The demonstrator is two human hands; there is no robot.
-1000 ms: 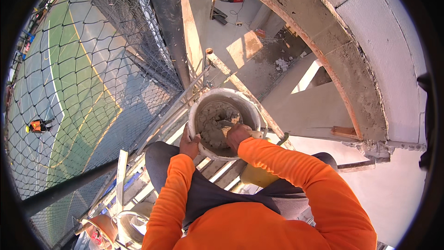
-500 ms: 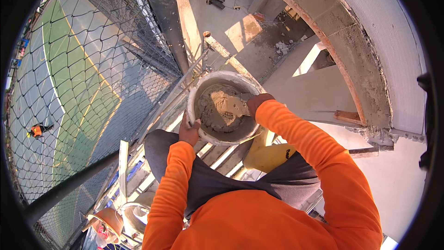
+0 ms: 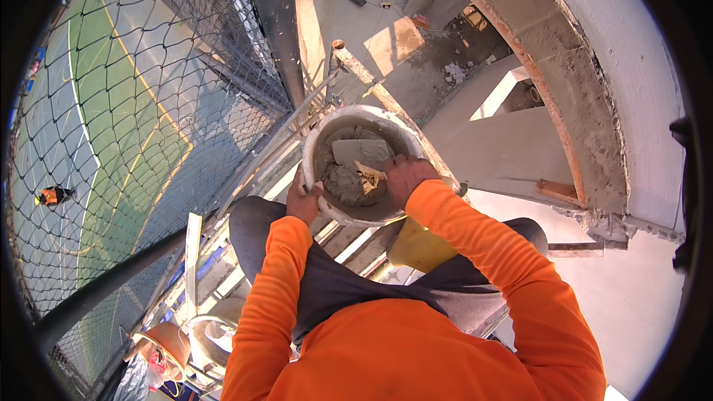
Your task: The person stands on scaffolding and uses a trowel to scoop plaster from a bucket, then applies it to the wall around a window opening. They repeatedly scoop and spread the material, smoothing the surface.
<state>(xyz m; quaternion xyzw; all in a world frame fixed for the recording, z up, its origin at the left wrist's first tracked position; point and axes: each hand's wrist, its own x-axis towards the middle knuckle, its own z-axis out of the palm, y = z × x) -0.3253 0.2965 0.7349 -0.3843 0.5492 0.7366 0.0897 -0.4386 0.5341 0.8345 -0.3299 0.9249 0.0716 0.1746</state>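
Observation:
A round bucket (image 3: 310,150) with a pale, mortar-crusted rim stands between my knees, holding wet grey mortar (image 3: 343,184). My left hand (image 3: 303,200) grips the near left side of the rim, thumb inward and fingers outside. Inside the bucket, my right hand (image 3: 408,177) is closed on a trowel, its handle mostly hidden by the fingers. The flat grey trowel blade (image 3: 361,151) lies over the mortar toward the far side. Sunlight catches a small patch of mortar beside my right hand.
Black netting (image 3: 141,89) rises at the left, with a person (image 3: 53,195) on the court beyond. A rusty pole (image 3: 364,74) runs past the bucket. A curved concrete edge (image 3: 549,67) bounds the right. Slats (image 3: 356,249), a yellow boot (image 3: 420,245) and an orange-brown bucket (image 3: 167,345) are nearby.
My right hand has moved from the bucket's right rim down and inward. The trowel blade has swung to the far side of the mortar. My left hand stays on the rim.

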